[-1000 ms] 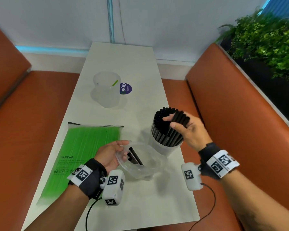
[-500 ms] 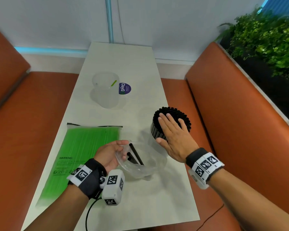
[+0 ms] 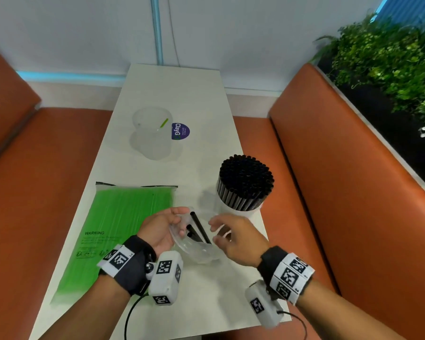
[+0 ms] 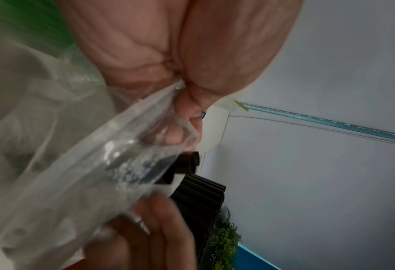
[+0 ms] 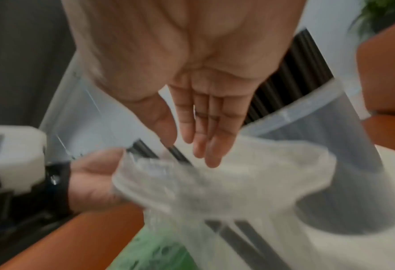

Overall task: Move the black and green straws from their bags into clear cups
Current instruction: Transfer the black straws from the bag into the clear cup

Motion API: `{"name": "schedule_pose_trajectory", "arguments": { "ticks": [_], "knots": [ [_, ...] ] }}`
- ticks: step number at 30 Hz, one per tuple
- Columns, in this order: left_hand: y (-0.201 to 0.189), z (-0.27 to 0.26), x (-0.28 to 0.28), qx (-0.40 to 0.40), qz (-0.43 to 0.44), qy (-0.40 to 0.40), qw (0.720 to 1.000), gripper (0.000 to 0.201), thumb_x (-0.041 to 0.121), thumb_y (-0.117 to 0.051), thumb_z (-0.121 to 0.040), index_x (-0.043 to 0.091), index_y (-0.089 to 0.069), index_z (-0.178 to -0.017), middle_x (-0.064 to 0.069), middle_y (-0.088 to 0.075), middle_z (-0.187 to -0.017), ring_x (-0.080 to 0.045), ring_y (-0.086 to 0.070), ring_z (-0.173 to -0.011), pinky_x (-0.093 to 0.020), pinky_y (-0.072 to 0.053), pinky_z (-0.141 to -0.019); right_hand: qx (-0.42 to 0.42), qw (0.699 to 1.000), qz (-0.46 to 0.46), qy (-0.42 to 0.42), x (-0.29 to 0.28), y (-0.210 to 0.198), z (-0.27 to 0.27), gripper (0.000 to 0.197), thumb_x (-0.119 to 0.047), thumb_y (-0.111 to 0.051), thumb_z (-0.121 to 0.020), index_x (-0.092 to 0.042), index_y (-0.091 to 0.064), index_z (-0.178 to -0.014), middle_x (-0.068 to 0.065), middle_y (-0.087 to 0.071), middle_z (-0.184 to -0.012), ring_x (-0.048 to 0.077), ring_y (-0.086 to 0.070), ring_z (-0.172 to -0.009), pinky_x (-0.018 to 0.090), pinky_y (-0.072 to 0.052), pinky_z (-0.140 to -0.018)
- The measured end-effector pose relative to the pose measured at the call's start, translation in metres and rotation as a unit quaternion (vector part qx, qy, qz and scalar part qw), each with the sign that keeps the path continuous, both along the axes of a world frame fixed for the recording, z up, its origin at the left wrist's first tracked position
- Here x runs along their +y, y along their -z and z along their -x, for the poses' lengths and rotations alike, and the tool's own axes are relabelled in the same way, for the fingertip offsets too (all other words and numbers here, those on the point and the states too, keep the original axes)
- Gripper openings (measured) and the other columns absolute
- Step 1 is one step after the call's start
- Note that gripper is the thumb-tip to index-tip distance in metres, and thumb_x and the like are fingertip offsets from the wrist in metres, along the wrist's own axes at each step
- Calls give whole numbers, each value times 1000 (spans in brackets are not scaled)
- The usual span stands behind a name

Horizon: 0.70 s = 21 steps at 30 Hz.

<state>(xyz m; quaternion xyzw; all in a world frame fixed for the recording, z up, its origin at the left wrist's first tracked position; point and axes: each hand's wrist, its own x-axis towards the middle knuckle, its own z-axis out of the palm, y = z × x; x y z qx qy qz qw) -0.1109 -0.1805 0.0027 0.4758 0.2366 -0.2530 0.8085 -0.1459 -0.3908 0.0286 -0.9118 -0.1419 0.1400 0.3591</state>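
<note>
My left hand (image 3: 166,228) pinches the rim of a clear plastic bag (image 3: 196,249) that holds a few black straws (image 3: 198,229); the pinch shows in the left wrist view (image 4: 180,102). My right hand (image 3: 227,233) hovers open at the bag's mouth, fingers relaxed and holding nothing (image 5: 205,138). A clear cup (image 3: 241,209) packed with black straws (image 3: 245,177) stands just behind the hands. The bag of green straws (image 3: 118,229) lies flat to the left. A second clear cup (image 3: 152,133) with one green straw (image 3: 163,123) stands farther back.
The white table (image 3: 206,303) is narrow, with orange bench seats (image 3: 341,192) on both sides. A round blue sticker (image 3: 180,131) lies beside the far cup. Plants (image 3: 390,57) fill the right rear. Cables hang from both wrist cameras.
My right hand left the top of the black straws in the cup and came down to the mouth of the clear bag. The left hand kept its hold.
</note>
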Motion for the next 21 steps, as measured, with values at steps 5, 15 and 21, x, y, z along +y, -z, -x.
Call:
{"name": "schedule_pose_trajectory", "arguments": {
  "ticks": [5, 15, 21],
  "knots": [
    [3, 6, -9, 9, 32, -3, 999, 28, -10, -35, -91, 2, -58, -103, -14, -63, -64, -18, -56, -48, -24, -51, -43, 94, 991, -98, 6, 25, 25, 1, 45, -15, -68, -87, -23, -46, -126, -11, -60, -116, 3, -56, -109, 26, -45, -96],
    [13, 8, -5, 28, 2, -10, 1000, 28, -11, -36, -92, -2, -55, -111, -27, -61, -89, -27, -60, -59, -29, -56, -48, 50, 980, -165, 98, 8, 8, 8, 10, -11, -53, -98, -14, -54, -107, -6, -70, -100, 13, -64, -99, 33, -50, -93],
    [17, 2, 2, 43, -23, -10, 999, 27, -10, -33, -95, -3, -56, -106, -28, -56, -96, -25, -62, -58, -28, -56, -45, -61, 970, -221, 84, -54, -73, -8, 19, -8, -51, -98, -21, -60, -107, 1, -71, -106, 19, -65, -107, 45, -49, -95]
  ]
}}
